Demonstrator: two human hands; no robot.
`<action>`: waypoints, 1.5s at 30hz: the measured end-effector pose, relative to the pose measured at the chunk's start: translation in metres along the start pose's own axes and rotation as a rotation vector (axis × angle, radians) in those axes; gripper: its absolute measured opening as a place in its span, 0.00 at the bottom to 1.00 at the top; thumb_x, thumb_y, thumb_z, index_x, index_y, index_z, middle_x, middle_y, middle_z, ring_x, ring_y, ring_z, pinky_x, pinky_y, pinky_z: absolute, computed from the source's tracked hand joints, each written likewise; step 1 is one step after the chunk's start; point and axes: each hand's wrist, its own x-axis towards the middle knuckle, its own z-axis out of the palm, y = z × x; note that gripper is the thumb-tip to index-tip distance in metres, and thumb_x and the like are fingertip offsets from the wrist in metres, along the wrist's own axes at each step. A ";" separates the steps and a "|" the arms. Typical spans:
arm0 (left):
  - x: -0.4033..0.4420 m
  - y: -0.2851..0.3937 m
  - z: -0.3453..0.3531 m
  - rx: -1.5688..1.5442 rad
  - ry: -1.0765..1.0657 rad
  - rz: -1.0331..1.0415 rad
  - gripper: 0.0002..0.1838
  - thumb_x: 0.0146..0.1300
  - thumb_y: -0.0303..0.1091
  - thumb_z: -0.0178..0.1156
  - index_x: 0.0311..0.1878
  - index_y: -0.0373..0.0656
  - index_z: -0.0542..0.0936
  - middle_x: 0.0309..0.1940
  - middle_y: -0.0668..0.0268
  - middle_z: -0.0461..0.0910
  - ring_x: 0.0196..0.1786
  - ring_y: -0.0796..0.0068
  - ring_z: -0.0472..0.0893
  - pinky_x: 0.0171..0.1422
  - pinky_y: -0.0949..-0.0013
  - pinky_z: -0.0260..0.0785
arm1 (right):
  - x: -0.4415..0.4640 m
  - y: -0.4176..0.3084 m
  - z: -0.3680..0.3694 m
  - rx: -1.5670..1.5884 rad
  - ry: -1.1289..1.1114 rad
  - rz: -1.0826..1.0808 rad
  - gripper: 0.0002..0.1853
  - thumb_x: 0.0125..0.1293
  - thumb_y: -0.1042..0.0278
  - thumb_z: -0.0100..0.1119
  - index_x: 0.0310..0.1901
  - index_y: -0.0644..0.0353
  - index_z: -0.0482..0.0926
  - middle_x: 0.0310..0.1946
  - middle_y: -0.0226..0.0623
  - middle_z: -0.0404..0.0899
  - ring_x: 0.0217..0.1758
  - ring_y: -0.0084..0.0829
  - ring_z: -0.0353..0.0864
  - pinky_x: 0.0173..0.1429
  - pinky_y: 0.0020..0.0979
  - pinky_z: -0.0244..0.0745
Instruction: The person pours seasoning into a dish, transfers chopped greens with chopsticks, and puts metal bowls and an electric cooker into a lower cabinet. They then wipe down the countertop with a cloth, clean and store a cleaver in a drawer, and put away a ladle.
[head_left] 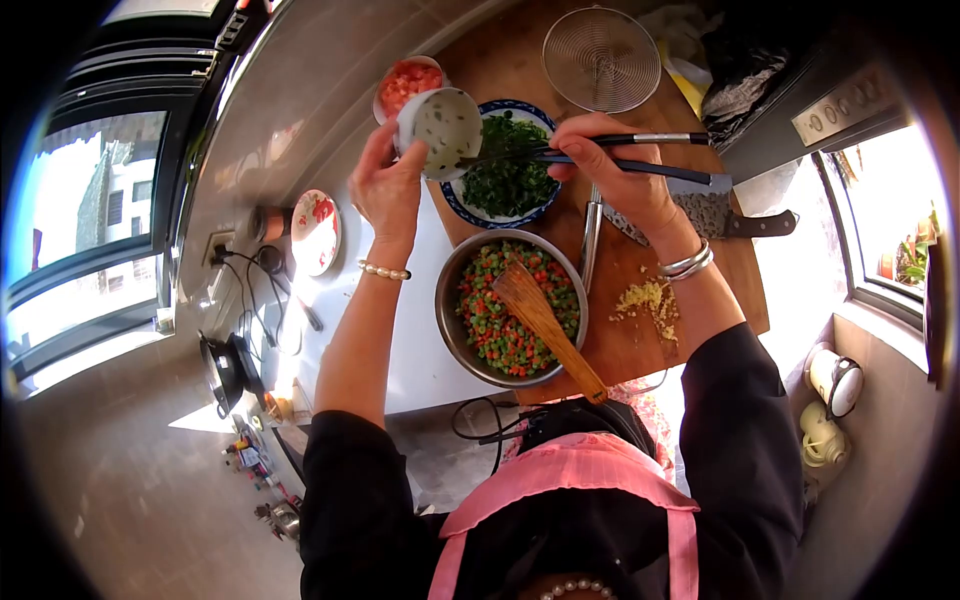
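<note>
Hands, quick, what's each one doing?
Left hand: closed on a white bowl, tilted.
Right hand: closed on dark chopsticks, tips at the bowl.

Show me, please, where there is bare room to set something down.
Free: the white counter between the left forearm and steel bowl; the wooden board between the cleaver, chopped yellow pile and right edge. Crowded: around the blue-rimmed plate, close to bowl, strainer and both hands.
</note>
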 end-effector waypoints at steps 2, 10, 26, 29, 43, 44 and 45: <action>0.000 -0.004 -0.001 0.015 0.006 0.028 0.19 0.41 0.38 0.64 0.41 0.48 0.81 0.22 0.66 0.79 0.27 0.80 0.76 0.37 0.75 0.68 | -0.004 0.005 -0.011 -0.015 -0.007 0.073 0.06 0.61 0.71 0.57 0.34 0.65 0.77 0.30 0.32 0.78 0.28 0.21 0.79 0.30 0.19 0.74; -0.002 0.004 -0.003 0.086 -0.014 0.042 0.20 0.41 0.38 0.64 0.42 0.47 0.80 0.23 0.67 0.79 0.27 0.82 0.75 0.37 0.76 0.68 | -0.002 0.002 -0.010 -0.039 -0.072 0.077 0.06 0.63 0.73 0.54 0.38 0.67 0.76 0.33 0.34 0.78 0.32 0.24 0.80 0.37 0.21 0.76; -0.007 -0.049 -0.057 -0.811 -0.129 -0.946 0.20 0.62 0.45 0.53 0.53 0.45 0.67 0.46 0.61 0.75 0.45 0.66 0.77 0.48 0.61 0.72 | -0.016 -0.016 -0.037 0.063 0.242 0.086 0.11 0.66 0.66 0.50 0.39 0.68 0.75 0.29 0.42 0.79 0.26 0.28 0.81 0.31 0.24 0.77; -0.026 -0.052 -0.076 -1.015 -0.151 -1.096 0.19 0.64 0.47 0.51 0.52 0.46 0.68 0.47 0.62 0.74 0.47 0.64 0.75 0.48 0.61 0.72 | -0.021 -0.013 -0.034 0.012 0.272 0.003 0.11 0.67 0.68 0.49 0.39 0.69 0.75 0.29 0.43 0.79 0.27 0.29 0.81 0.33 0.24 0.78; -0.099 -0.079 -0.151 -1.193 0.026 -1.156 0.26 0.61 0.47 0.53 0.57 0.43 0.66 0.53 0.55 0.71 0.53 0.54 0.73 0.51 0.63 0.71 | -0.020 -0.010 -0.021 -0.771 -0.237 -0.345 0.14 0.54 0.83 0.56 0.43 0.63 0.77 0.45 0.44 0.76 0.42 0.36 0.79 0.43 0.27 0.75; -0.104 -0.080 -0.155 -1.185 0.043 -1.155 0.26 0.60 0.47 0.53 0.57 0.43 0.66 0.53 0.55 0.71 0.52 0.54 0.73 0.50 0.63 0.72 | -0.024 -0.015 -0.019 -0.771 -0.282 -0.360 0.15 0.53 0.84 0.57 0.43 0.62 0.77 0.44 0.44 0.76 0.41 0.38 0.79 0.43 0.28 0.75; -0.108 -0.080 -0.158 -1.178 0.059 -1.154 0.26 0.60 0.47 0.54 0.57 0.43 0.66 0.53 0.55 0.71 0.52 0.54 0.73 0.50 0.64 0.72 | -0.030 -0.019 -0.017 -0.773 -0.325 -0.374 0.16 0.52 0.84 0.57 0.44 0.61 0.77 0.44 0.44 0.76 0.40 0.39 0.79 0.42 0.29 0.75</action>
